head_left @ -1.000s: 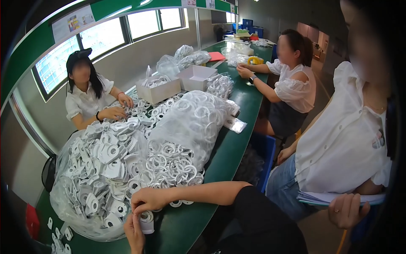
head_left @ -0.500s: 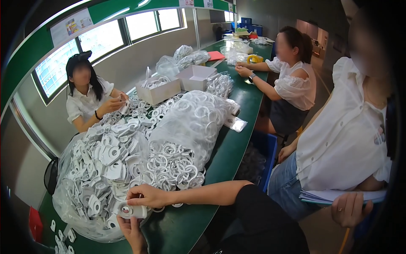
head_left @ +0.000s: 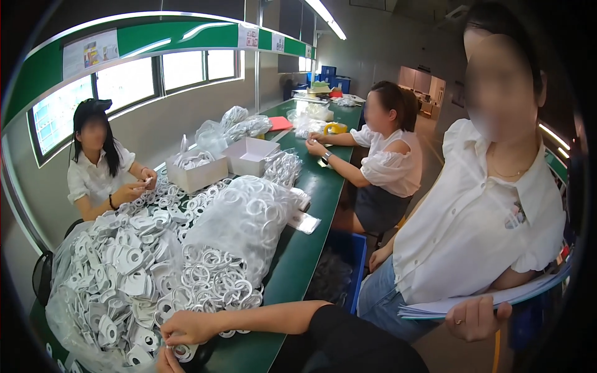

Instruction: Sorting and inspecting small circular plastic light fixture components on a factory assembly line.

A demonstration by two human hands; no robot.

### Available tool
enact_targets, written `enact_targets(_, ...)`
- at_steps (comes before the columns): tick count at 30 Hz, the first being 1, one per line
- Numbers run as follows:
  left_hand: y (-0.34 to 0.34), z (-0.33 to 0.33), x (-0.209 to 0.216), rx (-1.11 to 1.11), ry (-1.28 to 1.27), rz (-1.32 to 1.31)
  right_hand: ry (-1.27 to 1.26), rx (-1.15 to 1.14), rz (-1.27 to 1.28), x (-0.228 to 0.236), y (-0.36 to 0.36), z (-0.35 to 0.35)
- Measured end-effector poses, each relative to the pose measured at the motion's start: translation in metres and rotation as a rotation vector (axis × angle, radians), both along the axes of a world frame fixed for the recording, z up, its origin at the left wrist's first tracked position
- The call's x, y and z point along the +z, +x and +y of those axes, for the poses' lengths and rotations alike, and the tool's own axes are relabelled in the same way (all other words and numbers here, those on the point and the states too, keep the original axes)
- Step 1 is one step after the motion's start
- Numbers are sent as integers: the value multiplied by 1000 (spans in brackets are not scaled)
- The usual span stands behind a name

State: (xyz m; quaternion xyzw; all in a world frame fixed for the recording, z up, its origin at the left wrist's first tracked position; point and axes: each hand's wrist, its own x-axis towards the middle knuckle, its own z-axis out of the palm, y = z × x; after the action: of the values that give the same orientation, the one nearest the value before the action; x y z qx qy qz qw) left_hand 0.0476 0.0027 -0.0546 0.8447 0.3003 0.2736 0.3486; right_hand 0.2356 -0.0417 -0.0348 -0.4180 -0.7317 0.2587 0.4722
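Two large clear bags of white plastic parts (head_left: 155,261) lay on the green bench (head_left: 292,261), white box (head_left: 252,155) farther off, right hand (head_left: 186,326) at near edge pinching a white ring (head_left: 182,352), left hand (head_left: 166,362) just beneath it, grip unclear.

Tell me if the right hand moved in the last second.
No. The right hand stays at the near edge of the loose white rings on the green table; only the view shifted.
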Motion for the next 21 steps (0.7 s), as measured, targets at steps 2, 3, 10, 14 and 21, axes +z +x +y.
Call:
enact_targets(2, 3, -7, 14, 0, 2, 38, -61, -1, -68, 5, -3, -5)
enact_targets(3, 3, -8, 21, 4, 6, 85, -61, -2, -65, 6, -1, -6)
enact_targets(10, 2, 11, -18, 96, -263, -325, -74, 63, 48, 2, 2, 6)
enact_targets(14, 20, -9, 5, 36, -376, -410, -254, -19, 404, -10, 4, 6)
enact_targets(21, 16, -28, 18, 53, -41, -121, -227, -152, 495, -16, -16, -1)
